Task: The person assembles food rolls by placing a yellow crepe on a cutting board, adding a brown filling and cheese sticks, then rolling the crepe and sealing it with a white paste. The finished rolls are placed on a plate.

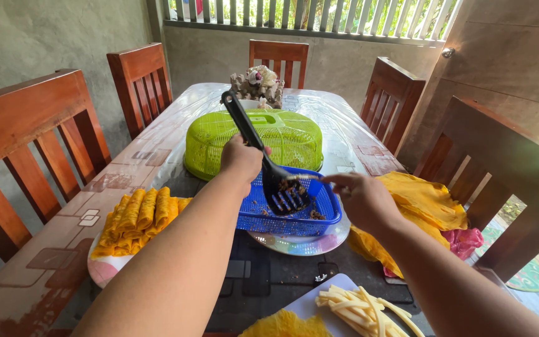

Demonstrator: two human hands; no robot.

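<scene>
Left hand (240, 157) clenching black slotted spatula (268, 163), right hand (362, 198) grip unclear — fingertips hidden.

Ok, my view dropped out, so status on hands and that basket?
Left hand gripping black slotted spatula over blue basket. Right hand pinching at spatula's edge. Green cover behind, not blocking.

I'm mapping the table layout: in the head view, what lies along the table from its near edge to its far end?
Pale sticks on a white board → blue basket on a plate → green mesh food cover → grey knobbly ornament → far chair.
</scene>
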